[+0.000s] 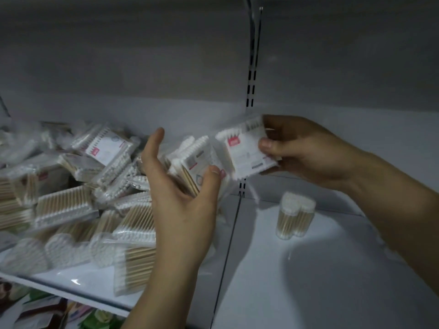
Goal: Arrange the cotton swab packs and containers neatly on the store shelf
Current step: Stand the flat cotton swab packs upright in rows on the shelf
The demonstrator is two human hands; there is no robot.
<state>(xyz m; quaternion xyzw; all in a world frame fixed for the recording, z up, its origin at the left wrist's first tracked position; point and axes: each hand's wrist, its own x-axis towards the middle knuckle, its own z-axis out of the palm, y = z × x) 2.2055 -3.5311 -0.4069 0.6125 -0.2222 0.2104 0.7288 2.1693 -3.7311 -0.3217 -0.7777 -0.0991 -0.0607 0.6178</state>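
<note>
We list: one upright clear heart-shaped tub of wooden cotton swabs (pixel 295 214); flat clear-wrapped swab packs (pixel 64 205), heaped, too blurred to count.

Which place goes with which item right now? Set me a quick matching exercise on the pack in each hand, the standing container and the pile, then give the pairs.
Things:
1. single pack
2. bundle of packs
3. clear container
4. heap of packs

Places:
A. stands upright, alone on the right shelf section
B. pinched in the right hand
C. lies jumbled on the left shelf section
D. held in the left hand

Pairs: 1-B, 2-D, 3-A, 4-C
</note>
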